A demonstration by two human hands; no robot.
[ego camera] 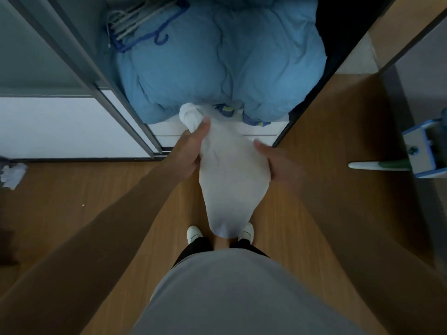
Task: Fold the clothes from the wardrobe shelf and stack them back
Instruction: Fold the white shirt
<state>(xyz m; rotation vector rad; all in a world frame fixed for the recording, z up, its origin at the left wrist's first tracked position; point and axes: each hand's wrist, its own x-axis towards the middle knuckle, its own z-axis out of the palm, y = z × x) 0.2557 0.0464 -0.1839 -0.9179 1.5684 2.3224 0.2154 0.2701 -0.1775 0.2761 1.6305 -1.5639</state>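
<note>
Your grey shirt (229, 293) filled the bottom of the view, with black trousers (193, 247) and a pair of white shoes (194, 232) below it on the wooden floor (72, 201). Both your bare arms reached forward toward the open wardrobe.

Your left hand (191, 151) gripped the white garment (232, 180) near its bunched upper end, with the thumb laid across the top of the cloth and the fingers curled underneath. Your right hand (278, 163) held the garment's opposite edge, thumb on top and fingers wrapped round the side. The garment hung between your hands in front of the wardrobe shelf (256, 131). Its knotted-looking top end touched the front of the blue duvet (222, 59), and its lower end draped down over your feet.

That duvet took up most of the shelf. On its left rear part lay a bundle of hangers (142, 18), some pale and one blue. A grey-framed sliding door (60, 126) stood to the left of the opening. Crumpled white paper (13, 175) lay on the floor at the far left, and a blue-and-white plastic object (420, 151) with a white handle sat at the right edge; you could not tell what it was.
</note>
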